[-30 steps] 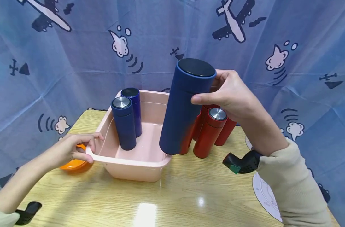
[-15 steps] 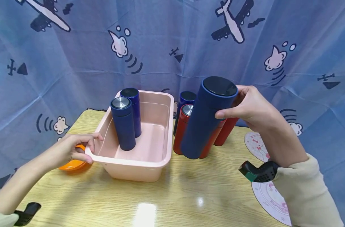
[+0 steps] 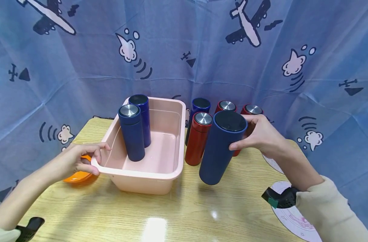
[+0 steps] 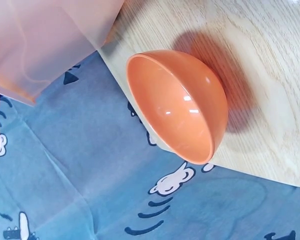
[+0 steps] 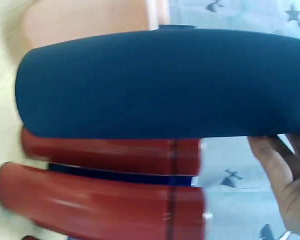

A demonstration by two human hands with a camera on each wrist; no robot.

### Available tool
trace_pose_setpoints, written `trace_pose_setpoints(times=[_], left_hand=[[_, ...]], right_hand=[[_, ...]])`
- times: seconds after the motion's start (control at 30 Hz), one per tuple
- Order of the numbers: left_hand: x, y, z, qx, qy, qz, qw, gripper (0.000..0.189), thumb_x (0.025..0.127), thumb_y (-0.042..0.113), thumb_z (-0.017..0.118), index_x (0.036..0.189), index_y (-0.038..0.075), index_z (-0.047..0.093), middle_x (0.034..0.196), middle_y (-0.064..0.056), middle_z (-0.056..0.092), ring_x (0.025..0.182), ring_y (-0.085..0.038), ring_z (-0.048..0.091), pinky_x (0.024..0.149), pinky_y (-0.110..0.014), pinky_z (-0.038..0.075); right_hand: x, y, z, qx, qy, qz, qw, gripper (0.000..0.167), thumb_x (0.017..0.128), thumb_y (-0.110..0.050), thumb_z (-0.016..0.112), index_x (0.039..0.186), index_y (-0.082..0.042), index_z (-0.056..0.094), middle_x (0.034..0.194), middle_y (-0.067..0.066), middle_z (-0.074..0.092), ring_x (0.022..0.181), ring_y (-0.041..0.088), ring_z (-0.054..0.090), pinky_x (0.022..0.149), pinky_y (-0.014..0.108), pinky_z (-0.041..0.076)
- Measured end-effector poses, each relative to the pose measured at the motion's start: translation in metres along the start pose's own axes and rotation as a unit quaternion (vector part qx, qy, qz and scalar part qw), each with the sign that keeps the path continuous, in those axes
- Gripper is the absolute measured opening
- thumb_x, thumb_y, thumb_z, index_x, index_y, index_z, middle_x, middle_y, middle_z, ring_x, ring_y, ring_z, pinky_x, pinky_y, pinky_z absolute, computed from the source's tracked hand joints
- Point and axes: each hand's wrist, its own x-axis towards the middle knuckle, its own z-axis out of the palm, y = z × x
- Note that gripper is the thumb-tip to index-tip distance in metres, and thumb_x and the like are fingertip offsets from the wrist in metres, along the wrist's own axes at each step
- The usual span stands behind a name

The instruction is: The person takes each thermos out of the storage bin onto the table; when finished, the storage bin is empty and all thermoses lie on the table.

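My right hand [image 3: 259, 134] grips a large navy thermos bottle [image 3: 221, 153] near its black lid. The bottle tilts, its base toward me; whether the base touches the table I cannot tell. It partly hides several red thermos bottles with silver lids, including a near one [image 3: 199, 141]. My left hand [image 3: 78, 159] pinches the near left corner of a pink plastic tub [image 3: 141, 184]. Standing inside the tub, on its left side, are a navy bottle with a silver lid [image 3: 131, 134] and a glossy blue bottle with a black lid [image 3: 146, 117].
Another blue bottle [image 3: 200, 106] stands behind the near red one. An orange bowl [image 4: 180, 107] sits left of the tub near the table edge. Pale round mats [image 3: 296, 218] lie at the right of the wooden table [image 3: 202, 215]. A patterned blue curtain [image 3: 172, 40] hangs behind.
My right hand has carried the navy bottle from beside the tub's right rim rightward, then lower and nearer to me. More of the red bottles shows. My left hand has stayed on the tub.
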Motion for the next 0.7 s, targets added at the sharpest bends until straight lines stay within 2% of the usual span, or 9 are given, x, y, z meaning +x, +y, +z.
trace_pose_setpoints(times=[0.1,0.2,0.3,0.4,0.57,0.7], left_hand=[[0.0,-0.001,0.0,0.003,0.001,0.001,1.0,0.037,0.058,0.011,0.085,0.077,0.021,0.054,0.109,-0.008,0.066,0.101,0.002,0.057,0.07,-0.015,0.048],[0.0,-0.001,0.001,0.01,0.001,0.002,0.9999,0.038,0.058,0.011,0.085,0.077,0.022,0.055,0.109,-0.006,0.066,0.101,0.003,0.057,0.069,-0.015,0.047],[0.0,-0.001,0.001,0.005,0.002,0.0,1.0,0.037,0.058,0.011,0.085,0.077,0.022,0.055,0.109,-0.007,0.066,0.103,0.004,0.055,0.07,-0.015,0.047],[0.0,-0.002,0.002,-0.003,0.002,0.002,1.0,0.036,0.059,0.01,0.085,0.077,0.022,0.055,0.109,-0.009,0.066,0.104,0.004,0.055,0.072,-0.015,0.049],[-0.001,-0.002,0.002,0.0,0.005,0.004,1.0,0.037,0.059,0.01,0.085,0.077,0.022,0.055,0.109,-0.01,0.066,0.104,0.004,0.055,0.07,-0.016,0.049],[-0.001,-0.001,0.001,0.005,0.006,0.002,1.0,0.037,0.059,0.011,0.085,0.077,0.022,0.055,0.109,-0.007,0.066,0.103,0.003,0.055,0.069,-0.016,0.048]], right_hand=[[-0.006,0.014,0.003,0.018,-0.008,-0.017,0.9997,0.046,0.066,0.009,0.083,0.102,-0.017,0.073,0.089,0.002,0.072,0.065,0.014,0.063,0.055,0.03,0.054],[-0.01,0.027,0.007,0.017,0.01,-0.027,0.9994,0.048,0.066,0.008,0.083,0.104,-0.019,0.072,0.091,-0.001,0.071,0.063,0.011,0.055,0.055,0.024,0.048],[-0.013,0.038,0.008,0.02,0.029,-0.028,0.999,0.048,0.067,0.009,0.082,0.104,-0.02,0.072,0.092,-0.002,0.071,0.064,0.011,0.052,0.055,0.022,0.045],[-0.016,0.044,0.006,0.008,0.048,-0.02,0.9986,0.045,0.068,0.009,0.081,0.101,-0.021,0.072,0.084,-0.003,0.069,0.06,0.011,0.049,0.053,0.023,0.042],[-0.022,0.051,-0.001,-0.051,0.062,0.012,0.9967,0.04,0.07,0.006,0.08,0.093,-0.025,0.071,0.07,-0.004,0.061,0.055,0.012,0.046,0.05,0.027,0.039],[-0.027,0.056,-0.009,-0.051,0.061,0.031,0.9964,0.038,0.071,0.006,0.079,0.091,-0.026,0.071,0.068,-0.005,0.059,0.055,0.012,0.046,0.05,0.027,0.038]])
